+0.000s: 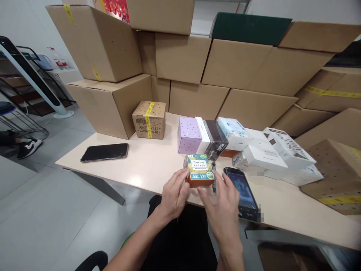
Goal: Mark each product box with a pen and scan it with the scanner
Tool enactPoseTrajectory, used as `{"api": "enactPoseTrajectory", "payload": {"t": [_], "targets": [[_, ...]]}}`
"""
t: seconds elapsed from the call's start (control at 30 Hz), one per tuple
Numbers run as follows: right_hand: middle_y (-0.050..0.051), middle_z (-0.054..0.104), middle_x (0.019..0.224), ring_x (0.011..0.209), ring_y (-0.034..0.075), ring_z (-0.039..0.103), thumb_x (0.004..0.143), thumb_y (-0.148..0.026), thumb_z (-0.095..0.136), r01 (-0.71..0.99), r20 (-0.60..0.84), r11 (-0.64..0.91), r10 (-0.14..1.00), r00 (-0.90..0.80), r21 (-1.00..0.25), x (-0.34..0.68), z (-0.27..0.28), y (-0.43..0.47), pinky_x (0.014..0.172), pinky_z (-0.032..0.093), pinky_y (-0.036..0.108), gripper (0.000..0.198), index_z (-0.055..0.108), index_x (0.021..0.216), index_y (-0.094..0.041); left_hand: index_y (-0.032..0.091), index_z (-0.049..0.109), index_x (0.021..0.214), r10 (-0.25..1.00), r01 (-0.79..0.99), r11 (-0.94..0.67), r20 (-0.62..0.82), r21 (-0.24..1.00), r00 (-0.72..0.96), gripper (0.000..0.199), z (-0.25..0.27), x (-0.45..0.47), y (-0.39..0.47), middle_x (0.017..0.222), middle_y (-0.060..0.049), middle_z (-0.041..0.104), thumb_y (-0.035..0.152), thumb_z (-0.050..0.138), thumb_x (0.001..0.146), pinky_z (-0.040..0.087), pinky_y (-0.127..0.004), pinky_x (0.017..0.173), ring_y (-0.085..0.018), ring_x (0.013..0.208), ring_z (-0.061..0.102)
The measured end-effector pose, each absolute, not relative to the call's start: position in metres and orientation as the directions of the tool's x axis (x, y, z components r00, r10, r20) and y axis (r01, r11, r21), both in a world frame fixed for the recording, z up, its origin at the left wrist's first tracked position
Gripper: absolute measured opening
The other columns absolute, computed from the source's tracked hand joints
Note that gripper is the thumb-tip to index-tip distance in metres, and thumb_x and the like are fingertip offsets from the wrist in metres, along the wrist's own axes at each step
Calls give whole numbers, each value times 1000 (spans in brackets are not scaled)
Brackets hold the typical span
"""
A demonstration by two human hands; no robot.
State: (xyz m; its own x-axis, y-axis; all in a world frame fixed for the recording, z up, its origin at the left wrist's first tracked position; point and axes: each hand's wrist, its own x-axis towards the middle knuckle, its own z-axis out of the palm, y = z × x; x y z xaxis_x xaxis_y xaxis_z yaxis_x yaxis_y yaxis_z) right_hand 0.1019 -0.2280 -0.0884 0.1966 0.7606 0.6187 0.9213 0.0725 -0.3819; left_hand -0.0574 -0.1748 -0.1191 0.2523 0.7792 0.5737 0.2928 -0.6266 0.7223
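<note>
A small box printed "Binking" [199,171], with a green, yellow and blue top and an orange-brown front side, is in front of me at the table's near edge. My left hand [175,192] grips its left side, thumb and fingers bent against it. Around its right front corner is my right hand [221,199], with the thumb at the front and the fingers along the right side. A dark pen [214,185] lies beside the box, partly behind my right fingers. Right of that hand rests a black handheld device [243,192] with its screen lit.
Behind stand a purple box [188,136], a black box [216,136] and several white boxes [265,154]. A black phone [105,152] lies at left, near a taped carton [149,120]. Large stacked cartons [194,98] line the table's back. Another person's shoe [29,148] shows far left.
</note>
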Motion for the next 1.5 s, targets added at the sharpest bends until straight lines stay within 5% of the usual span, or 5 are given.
{"api": "enactPoseTrajectory", "payload": {"t": [0.57,0.97,1.17,1.33,1.5], "targets": [[19,46,131,122,31,52,86,-43,64,875,717,233,677,167,-424,82,-63,-206,99,50,49,52,53,129,-17,36,55,135,882,904,-126,463,408,-86,76,-14,-122,28,158,-11,28,72,68,69,10,-82,105,-49,147,6],[27,36,142,124,42,44,87,-49,57,925,628,52,749,212,-375,77,5,-60,94,42,60,56,54,129,-12,25,67,119,760,881,-269,648,389,-54,44,-33,-133,12,139,-11,52,44,66,79,37,-54,110,-37,140,32],[20,52,133,126,32,48,94,-53,47,840,775,335,614,149,-427,61,-4,-97,102,41,54,49,60,124,-16,20,64,122,664,824,-426,748,373,5,42,-58,-159,-40,138,-14,52,39,62,85,35,-49,114,-33,137,41],[13,66,111,92,22,64,96,-58,42,617,585,442,810,37,-651,36,-19,-116,86,52,39,52,62,120,-17,22,70,104,594,760,-499,803,417,-51,25,-81,-175,-94,106,-9,69,38,61,87,46,-44,103,-25,107,63],[23,50,141,127,31,51,93,-66,39,614,428,325,904,22,-719,19,-35,-119,104,43,49,77,37,147,-10,20,48,142,674,494,-401,613,772,-411,56,-78,-187,-91,140,-15,54,51,44,96,41,-46,109,-26,129,51]]}}
